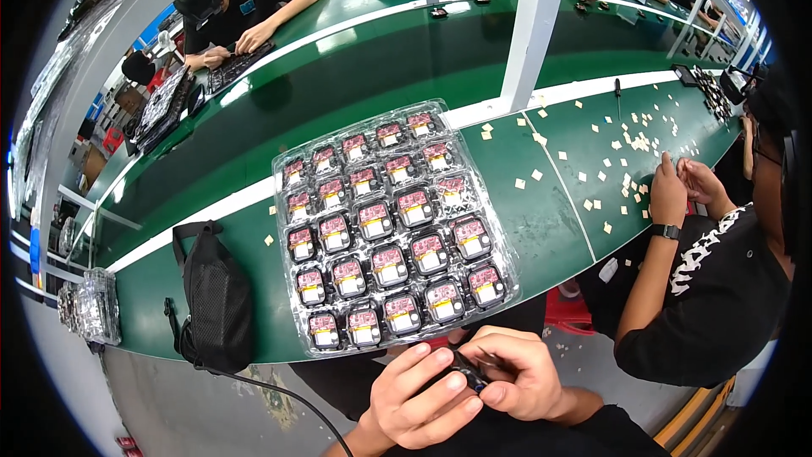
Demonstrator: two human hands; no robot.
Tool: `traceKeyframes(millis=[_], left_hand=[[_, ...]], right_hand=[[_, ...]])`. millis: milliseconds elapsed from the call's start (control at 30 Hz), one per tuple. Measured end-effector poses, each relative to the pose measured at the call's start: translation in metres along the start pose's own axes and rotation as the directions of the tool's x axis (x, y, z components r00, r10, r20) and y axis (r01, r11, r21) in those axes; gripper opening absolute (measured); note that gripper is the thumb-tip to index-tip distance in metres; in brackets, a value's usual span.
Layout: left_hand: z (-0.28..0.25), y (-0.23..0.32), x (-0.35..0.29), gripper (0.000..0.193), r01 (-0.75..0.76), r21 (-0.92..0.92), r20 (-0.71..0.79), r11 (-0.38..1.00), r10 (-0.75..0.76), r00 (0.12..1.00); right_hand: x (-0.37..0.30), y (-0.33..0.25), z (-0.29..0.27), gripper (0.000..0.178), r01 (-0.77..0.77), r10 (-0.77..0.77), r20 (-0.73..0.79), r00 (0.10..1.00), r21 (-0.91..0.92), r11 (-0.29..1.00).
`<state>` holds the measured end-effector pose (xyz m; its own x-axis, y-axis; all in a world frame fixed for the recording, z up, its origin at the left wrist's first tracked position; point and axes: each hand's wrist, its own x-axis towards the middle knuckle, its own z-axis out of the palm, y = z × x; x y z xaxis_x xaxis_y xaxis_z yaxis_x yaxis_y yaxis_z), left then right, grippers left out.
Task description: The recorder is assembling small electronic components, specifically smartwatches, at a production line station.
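Close to my body, just in front of the table's edge, both hands are closed round a small black part (470, 371), mostly covered by the fingers. My left hand (416, 402) wraps its fingers over the near side, and my right hand (518, 370) grips the other side with its thumb. What kind of part it is cannot be made out. Just beyond them a clear plastic tray (505, 281) lies on the green table (526, 233). Its pockets hold rows of black square casings (390, 265) with pink circuit boards and white-and-yellow blocks inside.
A black bag (218, 300) lies left of the tray, and a black cable (288, 393) runs down from it. Small cream squares (626, 190) are scattered at right, near a screwdriver (618, 100) and a co-worker's hands (677, 182). A white post (534, 34) rises behind the tray.
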<state>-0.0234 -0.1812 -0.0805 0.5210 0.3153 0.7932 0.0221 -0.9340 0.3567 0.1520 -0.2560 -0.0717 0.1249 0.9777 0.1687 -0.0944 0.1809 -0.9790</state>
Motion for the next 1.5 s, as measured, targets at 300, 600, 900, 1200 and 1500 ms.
traceKeyframes(millis=[300, 600, 900, 1200, 1500], left_hand=[[-0.019, -0.001, 0.007, 0.038, 0.006, 0.059, 0.152, 0.998, -0.015, 0.988], [-0.015, -0.001, 0.002, 0.059, 0.343, -0.488, -0.061, 0.802, -0.424, 0.904], [-0.009, 0.006, -0.01, 0.073, 0.528, -0.798, 0.07, 0.289, -0.827, 0.558], [-0.01, 0.01, -0.007, 0.077, 0.509, -0.853, 0.19, 0.115, -0.84, 0.509], [-0.011, 0.006, -0.013, 0.068, 0.477, -0.873, 0.219, 0.104, -0.789, 0.574]], right_hand=[[0.0, -0.002, 0.005, 0.078, -0.217, 0.22, 0.098, 0.971, -0.042, 0.975], [0.005, -0.013, 0.004, 0.06, -0.073, 0.1, 0.127, 0.987, -0.197, 0.978], [0.015, -0.001, 0.016, 0.041, 0.317, -0.409, 0.027, 0.912, -0.679, 0.662], [0.013, 0.004, 0.015, 0.03, 0.417, -0.556, 0.13, 0.821, -0.801, 0.43], [0.016, 0.006, 0.013, 0.027, 0.411, -0.543, 0.119, 0.831, -0.788, 0.457]])
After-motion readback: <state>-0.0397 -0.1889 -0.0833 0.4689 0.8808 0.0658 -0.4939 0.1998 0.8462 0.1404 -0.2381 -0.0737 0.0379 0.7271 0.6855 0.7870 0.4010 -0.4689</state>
